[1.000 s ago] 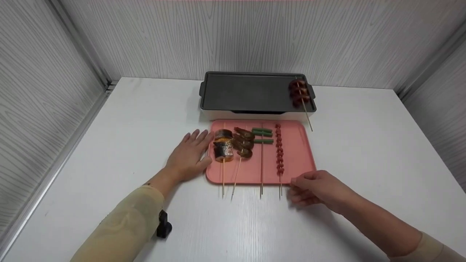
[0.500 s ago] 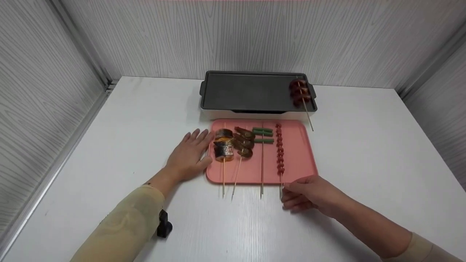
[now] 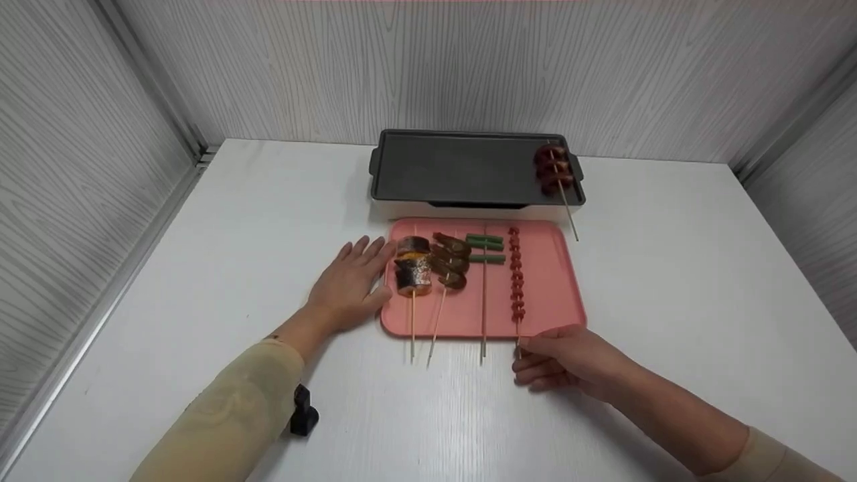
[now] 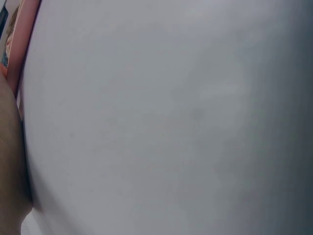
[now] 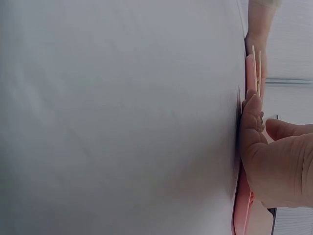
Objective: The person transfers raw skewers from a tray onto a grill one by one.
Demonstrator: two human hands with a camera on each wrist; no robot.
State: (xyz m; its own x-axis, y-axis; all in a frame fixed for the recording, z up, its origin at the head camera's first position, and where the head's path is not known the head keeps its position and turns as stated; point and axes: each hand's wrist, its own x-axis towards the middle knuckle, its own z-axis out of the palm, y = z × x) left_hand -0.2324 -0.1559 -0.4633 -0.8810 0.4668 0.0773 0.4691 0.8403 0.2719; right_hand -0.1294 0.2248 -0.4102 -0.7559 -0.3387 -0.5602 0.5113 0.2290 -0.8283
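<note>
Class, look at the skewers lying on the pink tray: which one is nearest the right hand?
The skewer of small red pieces, rightmost on the tray: its near end is at the right hand, while the others lie farther left.

"What's moving?"
"My right hand point(image 3: 566, 361); a second ago it was at the near right corner of the pink tray point(image 3: 552, 274); now it's slid left, thumb tip right at the handle point(image 3: 518, 328) of the red skewer point(image 3: 517, 274), fingers point(image 3: 535, 370) lower down!"
"Pinched?"
"Can't tell; the thumb's reached it, though!"
</note>
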